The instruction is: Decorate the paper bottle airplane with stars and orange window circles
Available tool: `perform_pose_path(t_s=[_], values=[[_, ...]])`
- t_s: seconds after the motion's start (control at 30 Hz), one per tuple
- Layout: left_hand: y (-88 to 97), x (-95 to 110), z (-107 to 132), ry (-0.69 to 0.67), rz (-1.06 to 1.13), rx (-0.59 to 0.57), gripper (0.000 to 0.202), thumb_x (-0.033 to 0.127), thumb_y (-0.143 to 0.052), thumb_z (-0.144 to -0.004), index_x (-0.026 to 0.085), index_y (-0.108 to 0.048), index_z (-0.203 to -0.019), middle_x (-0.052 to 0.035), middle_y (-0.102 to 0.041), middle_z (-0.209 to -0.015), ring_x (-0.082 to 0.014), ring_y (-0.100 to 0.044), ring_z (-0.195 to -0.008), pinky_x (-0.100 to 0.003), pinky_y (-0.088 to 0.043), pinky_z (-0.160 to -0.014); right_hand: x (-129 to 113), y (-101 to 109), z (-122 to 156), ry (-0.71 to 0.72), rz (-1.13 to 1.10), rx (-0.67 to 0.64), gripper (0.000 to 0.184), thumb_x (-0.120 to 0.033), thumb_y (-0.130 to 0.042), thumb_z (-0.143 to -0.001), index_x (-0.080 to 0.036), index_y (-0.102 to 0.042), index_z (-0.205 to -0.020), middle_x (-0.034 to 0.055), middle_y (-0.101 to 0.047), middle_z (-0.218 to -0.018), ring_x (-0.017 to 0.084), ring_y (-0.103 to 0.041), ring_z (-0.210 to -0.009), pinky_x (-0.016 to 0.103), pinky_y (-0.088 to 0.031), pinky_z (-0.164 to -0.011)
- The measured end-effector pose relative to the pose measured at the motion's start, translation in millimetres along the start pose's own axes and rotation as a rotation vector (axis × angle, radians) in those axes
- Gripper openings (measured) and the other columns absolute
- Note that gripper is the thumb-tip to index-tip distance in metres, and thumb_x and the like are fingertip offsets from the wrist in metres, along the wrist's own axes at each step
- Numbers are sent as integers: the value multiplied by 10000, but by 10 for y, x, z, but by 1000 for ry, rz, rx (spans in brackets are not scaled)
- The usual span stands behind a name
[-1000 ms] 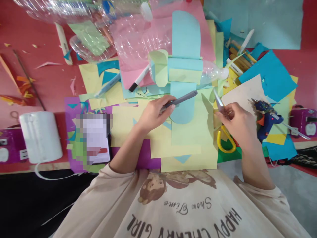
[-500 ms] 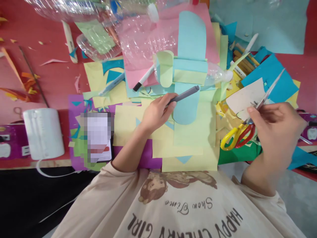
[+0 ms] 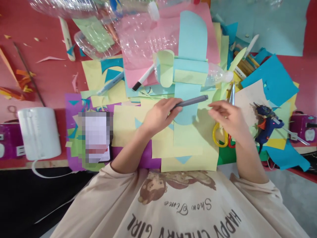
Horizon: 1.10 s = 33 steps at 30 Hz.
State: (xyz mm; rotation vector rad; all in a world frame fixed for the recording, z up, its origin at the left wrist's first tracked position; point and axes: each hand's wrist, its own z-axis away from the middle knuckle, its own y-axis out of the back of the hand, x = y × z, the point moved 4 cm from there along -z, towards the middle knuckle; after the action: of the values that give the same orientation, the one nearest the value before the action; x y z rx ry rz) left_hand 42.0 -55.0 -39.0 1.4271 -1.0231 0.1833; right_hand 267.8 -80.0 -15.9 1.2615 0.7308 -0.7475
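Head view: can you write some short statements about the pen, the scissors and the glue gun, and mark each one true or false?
1. The left hand holds the grey pen. True.
2. The scissors have blue handles. False: the handles are yellow and red.
3. The glue gun lies to the right of the right hand. True.
4. The white roll stands beside the glue gun. False: it stands far left, beyond both hands.

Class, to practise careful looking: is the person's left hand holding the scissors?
No, the left hand grips a grey marker, while the scissors lie by the right hand.
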Motion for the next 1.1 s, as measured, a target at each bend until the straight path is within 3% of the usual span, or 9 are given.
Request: perform_pose_path(t_s=[0.07, 0.13, 0.3, 0.5, 0.67, 0.73, 0.87, 1.0, 1.1], values=[[-47, 50, -2, -110, -35, -24, 421, 459, -270, -1010, 190, -593, -1036, -50, -661, -811, -165, -598, -727, -271, -433, -655, -88, -315, -15, -27, -269, -339, 351, -444, -664, -812, -246, -635, -1100, 16, -660, -838, 137, -617, -649, 258, -501, -547], [-96, 86, 1, -200, -35, -49, 402, 426, -278, -1017, 186, -598, -980, -38, -659, -757, -153, -586, -667, -266, -413, -622, -143, -543, -36, -54, -484, -493, 496, -516, -636, -819, -277, -561, -1247, 8, -648, -821, 133, -593, -605, 256, -476, -495], [-133, 133, 9, -277, -91, -19, 387, 370, -305, -1021, 191, -615, -875, -15, -657, -688, -121, -564, -572, -249, -352, -539, -78, -729, -73, -94, -659, -375, 417, -538, -550, -879, -304, -622, -1217, -21, -600, -688, 129, -560, -589, 258, -452, -500], [-3, 48, 39, -189, -61, 71, 461, 574, -357, -966, 202, -623, -913, 16, -573, -597, -121, -508, -531, -270, -342, -527, -31, -636, -49, -33, -799, -256, 270, -430, -599, -877, -304, -718, -1084, -17, -644, -693, 112, -557, -572, 258, -472, -522], [467, -495, 90, 108, 166, 654, 165, 181, -326, -987, 228, -479, -1025, 63, -501, -657, -58, -391, -478, -238, -311, -501, -26, -526, -89, -73, -874, -84, 300, -490, -611, -834, -239, -747, -925, -9, -647, -635, 109, -537, -504, 272, -478, -493], [582, -689, 91, 204, 171, 702, 249, 17, -398, -863, 222, -470, -986, 85, -529, -684, -30, -455, -498, -226, -347, -537, -36, -519, -94, -73, -888, -83, 295, -485, -606, -834, -234, -744, -903, -11, -647, -626, 105, -535, -487, 271, -474, -486], [668, -832, 90, 435, -145, 566, 323, -13, -517, -755, 218, -559, -978, 91, -649, -672, -75, -566, -631, -241, -418, -622, -46, -497, -96, -39, -887, -36, 281, -465, -585, -846, -226, -731, -856, -12, -626, -601, 105, -529, -480, 265, -456, -461], [648, -513, 90, 184, -358, 636, 110, 110, -588, -797, 218, -603, -816, 37, -630, -702, -122, -542, -704, -305, -454, -733, -13, -423, -107, -16, -852, 160, 291, -473, -546, -857, -229, -679, -769, -28, -545, -536, 104, -490, -441, 261, -407, -423], [477, -224, 45, 7, -236, 463, 143, 201, -484, -888, 222, -620, -850, 17, -628, -700, -114, -547, -656, -269, -450, -648, 15, -367, -126, -7, -799, 302, 291, -466, -535, -851, -227, -649, -731, -17, -564, -594, 108, -502, -468, 287, -445, -490]])
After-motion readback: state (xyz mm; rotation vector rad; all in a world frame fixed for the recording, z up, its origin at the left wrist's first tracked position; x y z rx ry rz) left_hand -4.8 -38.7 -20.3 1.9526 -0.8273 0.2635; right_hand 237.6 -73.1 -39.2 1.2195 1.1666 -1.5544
